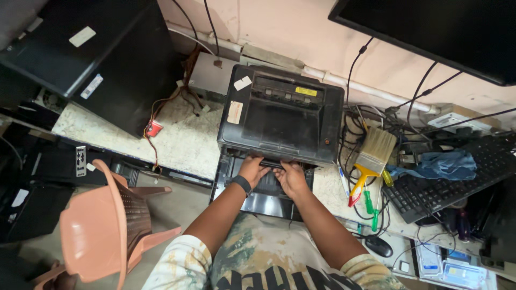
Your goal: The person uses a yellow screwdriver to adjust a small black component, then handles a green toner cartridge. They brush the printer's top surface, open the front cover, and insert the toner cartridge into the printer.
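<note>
A black printer [279, 113] stands on the stone counter [177, 137], its front facing me. Its lower front tray [263, 201] is pulled out over the counter edge. My left hand [251, 169], with a black band on the wrist, and my right hand [292, 178] are side by side at the printer's front opening. The fingers of both hands curl onto a thin dark bar just inside the slot. The fingertips are partly hidden under the printer's front lip.
A paint brush [372, 157] with a yellow and red handle, green screwdrivers [371, 207] and a tangle of cables lie right of the printer. Further right are a black keyboard [457, 180], a blue cloth [443, 164] and a mouse [379, 246]. A computer case [97, 53] stands at left, a pink plastic chair [107, 225] below it.
</note>
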